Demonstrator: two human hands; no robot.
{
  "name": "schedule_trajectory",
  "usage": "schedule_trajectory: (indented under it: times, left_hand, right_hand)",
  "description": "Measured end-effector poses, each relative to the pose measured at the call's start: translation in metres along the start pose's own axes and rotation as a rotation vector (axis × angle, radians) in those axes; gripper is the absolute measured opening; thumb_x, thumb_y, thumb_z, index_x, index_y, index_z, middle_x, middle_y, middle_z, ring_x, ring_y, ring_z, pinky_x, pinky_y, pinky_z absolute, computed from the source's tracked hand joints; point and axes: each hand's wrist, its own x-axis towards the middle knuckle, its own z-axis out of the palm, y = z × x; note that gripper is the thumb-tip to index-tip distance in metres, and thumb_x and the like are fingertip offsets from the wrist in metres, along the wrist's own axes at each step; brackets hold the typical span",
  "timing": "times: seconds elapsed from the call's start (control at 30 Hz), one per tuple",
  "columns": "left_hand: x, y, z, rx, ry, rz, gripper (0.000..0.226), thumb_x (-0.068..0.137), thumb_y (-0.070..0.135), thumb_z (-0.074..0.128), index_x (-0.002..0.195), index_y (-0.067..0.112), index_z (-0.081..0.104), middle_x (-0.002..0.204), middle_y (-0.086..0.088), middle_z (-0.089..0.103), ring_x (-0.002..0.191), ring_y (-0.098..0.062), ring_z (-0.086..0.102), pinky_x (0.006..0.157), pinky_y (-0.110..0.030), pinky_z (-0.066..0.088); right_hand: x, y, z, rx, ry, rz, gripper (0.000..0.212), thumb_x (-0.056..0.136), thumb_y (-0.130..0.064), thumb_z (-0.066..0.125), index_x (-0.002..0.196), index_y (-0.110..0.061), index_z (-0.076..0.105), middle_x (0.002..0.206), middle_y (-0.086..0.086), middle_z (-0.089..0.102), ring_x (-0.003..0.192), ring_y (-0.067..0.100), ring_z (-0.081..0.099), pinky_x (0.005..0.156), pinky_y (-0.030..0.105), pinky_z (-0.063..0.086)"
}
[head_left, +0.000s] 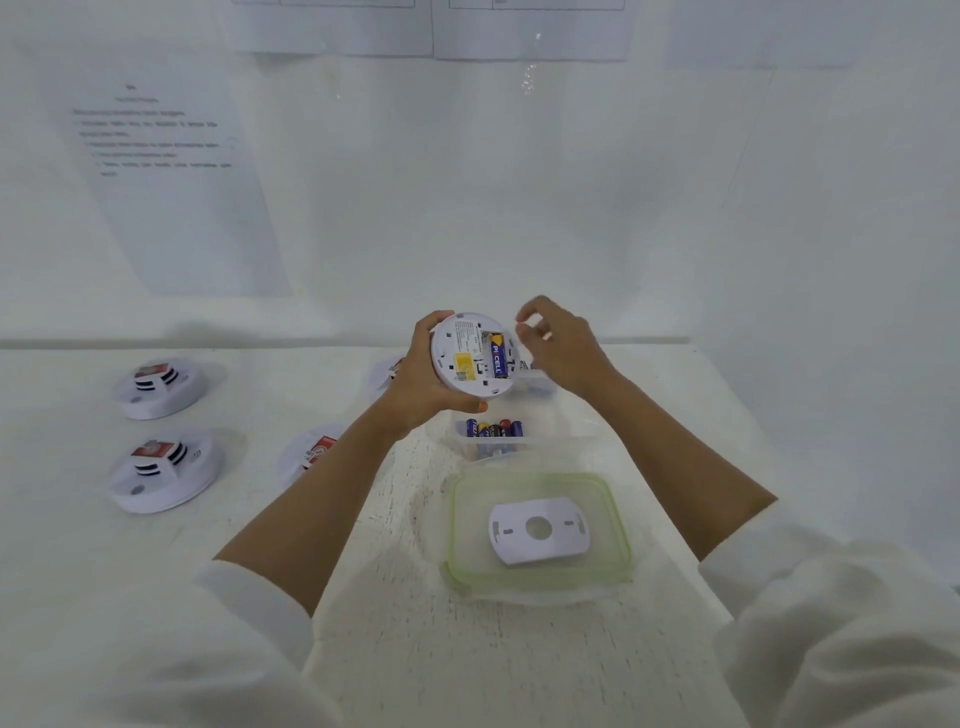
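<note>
The left hand grips the smoke detector above the surface, one battery in its open bay. The right hand hovers just right, fingers curled; whether they pinch anything I cannot tell. Tilted so, an unseated battery could drop out.

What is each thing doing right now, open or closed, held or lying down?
Smoke detector: held back-up by left hand, battery bay open.
Battery: seated in the bay.
Battery box: open, spare batteries inside.
Green-rimmed lid: off, lying flat, mounting plate on it.
Right hand: fingers curled, beside detector.
</note>
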Motion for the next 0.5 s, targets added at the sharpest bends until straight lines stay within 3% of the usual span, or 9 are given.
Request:
schedule_trajectory:
  times: [0.1, 0.27, 0.5]
  left_hand:
    - [0.002, 0.002, 0.005, -0.015, -0.008, 0.013, 0.105, 0.048, -0.009, 0.083, 0.132, 0.021, 0.026, 0.125, -0.002, 0.043, 0.111, -0.015, 0.049, 0.076, -0.019, 0.054]
    - [0.003, 0.005, 0.005, -0.060, 0.008, 0.025, 0.104, 0.046, -0.001, 0.080, 0.130, 0.024, 0.026, 0.129, -0.005, 0.042, 0.112, -0.015, 0.049, 0.078, -0.023, 0.055]
    - [0.000, 0.002, 0.006, -0.028, 0.002, 0.046, 0.103, 0.045, 0.000, 0.080, 0.131, 0.020, 0.026, 0.129, -0.007, 0.041, 0.114, -0.018, 0.048, 0.080, -0.024, 0.055]
  right_hand:
    - [0.003, -0.005, 0.012, -0.069, -0.065, -0.065, 0.019, 0.092, -0.023, 0.051, 0.108, -0.012, 0.051, 0.096, 0.012, 0.054, 0.082, 0.024, 0.053, 0.068, 0.028, 0.043]
    - [0.008, -0.006, 0.021, -0.090, 0.014, -0.088, 0.013, 0.088, -0.016, 0.055, 0.098, -0.008, 0.051, 0.088, 0.008, 0.047, 0.077, 0.021, 0.044, 0.056, 0.022, 0.032]
    - [0.012, -0.012, 0.022, 0.021, 0.025, 0.005, 0.014, 0.085, -0.015, 0.055, 0.082, -0.010, 0.042, 0.081, 0.005, 0.052, 0.070, 0.020, 0.048, 0.054, 0.020, 0.038]
